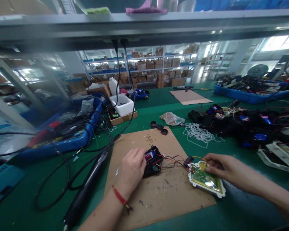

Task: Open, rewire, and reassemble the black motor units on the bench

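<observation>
Visitor: Hands first. What has each one got?

Me: My left hand (131,168) is curled over the left side of the black module (154,165), fingers pressed together around its edge. The red-labelled part on top shows just past my knuckles. My right hand (220,165) sits at the upper corner of the circuit-board housing (205,181), fingers bent close together on its pale rim. I cannot tell whether the thumb pinches from beneath.

Visitor: And where do the two pieces lie?

Me: Both are flat on the cardboard mat (159,199), which lies on the green worktop (233,211). The module is near the mat's middle and the housing straddles its right edge. A bundle of thin wires (174,159), red, black and yellow, joins them.

Visitor: What matters for doing it well?

Me: The wires, to my mind. They are thin, and I can't see how they are fixed at either end. I judge the two pieces should sit near enough for the bundle to sag. Any turning of the module is best done low over the mat. The housing wants only light pressure, on the rim and off the green board.

Visitor: Anything in the way?

Me: The electric screwdriver (93,179) lies just beside the mat's left edge, with its cable looped over the worktop. Loose screws (148,138) lie at the mat's far end, well apart from my fingers. My left elbow could nudge that cable.
</observation>
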Tool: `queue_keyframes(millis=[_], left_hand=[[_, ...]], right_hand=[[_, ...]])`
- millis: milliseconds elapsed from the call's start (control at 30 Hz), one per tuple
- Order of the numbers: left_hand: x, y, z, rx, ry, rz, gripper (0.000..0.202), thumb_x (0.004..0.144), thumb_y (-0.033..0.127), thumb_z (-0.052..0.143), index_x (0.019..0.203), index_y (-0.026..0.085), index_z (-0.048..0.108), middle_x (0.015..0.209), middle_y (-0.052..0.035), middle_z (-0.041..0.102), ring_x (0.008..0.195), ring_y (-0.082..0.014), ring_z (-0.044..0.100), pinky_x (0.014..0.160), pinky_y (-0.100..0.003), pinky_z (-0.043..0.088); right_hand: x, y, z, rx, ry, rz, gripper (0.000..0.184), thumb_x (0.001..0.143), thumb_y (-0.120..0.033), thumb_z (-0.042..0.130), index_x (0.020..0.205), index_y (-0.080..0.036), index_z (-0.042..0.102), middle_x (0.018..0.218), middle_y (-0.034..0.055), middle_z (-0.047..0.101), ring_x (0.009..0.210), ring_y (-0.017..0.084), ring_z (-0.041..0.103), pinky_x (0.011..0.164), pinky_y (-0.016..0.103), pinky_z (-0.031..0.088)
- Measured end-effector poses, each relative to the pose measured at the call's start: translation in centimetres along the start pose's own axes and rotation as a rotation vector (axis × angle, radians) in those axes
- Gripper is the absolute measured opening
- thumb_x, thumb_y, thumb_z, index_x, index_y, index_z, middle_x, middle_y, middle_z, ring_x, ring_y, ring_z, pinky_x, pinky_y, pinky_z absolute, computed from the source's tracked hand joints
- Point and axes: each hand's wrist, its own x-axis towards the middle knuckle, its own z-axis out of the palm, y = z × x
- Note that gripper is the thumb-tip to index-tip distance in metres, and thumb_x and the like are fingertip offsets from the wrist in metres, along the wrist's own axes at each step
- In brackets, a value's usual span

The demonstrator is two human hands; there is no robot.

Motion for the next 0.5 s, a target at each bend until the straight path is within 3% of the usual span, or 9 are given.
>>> queue_keyframes(millis=[167,267,333,367,433,500], left_hand=[[0.0,-1.6,0.3,-0.004,0.099,0.001,0.016,0.089,0.01,0.048,0.094,0.017,0.061,0.088,-0.006,0.066,0.081,-0.0214,0.062,0.074,-0.035,0.052],[0.1,-2.3,0.2,-0.037,0.173,-0.001,0.013,0.09,0.014,0.05,0.098,0.016,0.06,0.095,-0.0077,0.067,0.089,-0.0214,0.063,0.081,-0.035,0.052],[0.2,-2.3,0.0,-0.057,0.216,0.001,0.014,0.09,0.015,0.051,0.101,0.016,0.06,0.103,-0.0094,0.066,0.098,-0.0221,0.062,0.087,-0.037,0.05],[0.3,-2.2,-0.2,-0.064,0.231,0.002,0.015,0.09,0.015,0.052,0.102,0.016,0.06,0.107,-0.01,0.065,0.102,-0.0226,0.06,0.09,-0.038,0.049],[0.3,-1.8,-0.4,-0.073,0.243,0.01,0.016,0.089,0.014,0.052,0.103,0.016,0.06,0.112,-0.0103,0.063,0.106,-0.023,0.058,0.092,-0.039,0.048],[0.3,-1.3,-0.5,-0.079,0.24,0.02,0.018,0.089,0.013,0.052,0.104,0.018,0.06,0.115,-0.0099,0.061,0.108,-0.0229,0.056,0.093,-0.04,0.047]], right_hand=[[0.8,-3.8,1.8,0.178,-0.123,-0.051,0.027,0.082,-0.041,0.058,0.094,-0.018,0.064,0.08,0.0059,0.068,0.071,0.02,0.063,0.061,0.028,0.048],[2.4,-4.6,2.5,0.245,-0.186,-0.108,0.024,0.083,-0.038,0.056,0.093,-0.018,0.065,0.082,0.0045,0.069,0.072,0.018,0.064,0.062,0.026,0.05],[4.0,-3.5,1.9,0.081,-0.086,-0.149,0.024,0.086,-0.037,0.053,0.091,-0.019,0.067,0.083,0.0039,0.071,0.074,0.018,0.065,0.065,0.027,0.05],[4.9,-2.5,1.3,-0.079,0.044,-0.148,0.024,0.087,-0.038,0.051,0.087,-0.021,0.068,0.082,0.0033,0.071,0.073,0.018,0.065,0.066,0.028,0.049],[6.4,-0.1,0.1,-0.214,0.215,-0.079,0.02,0.082,-0.036,0.056,0.085,-0.02,0.068,0.088,0.008,0.069,0.079,0.023,0.063,0.069,0.033,0.047],[7.5,2.2,-0.7,-0.279,0.303,-0.034,0.014,0.076,-0.031,0.061,0.08,-0.019,0.067,0.09,0.0115,0.067,0.083,0.028,0.061,0.071,0.037,0.045]])
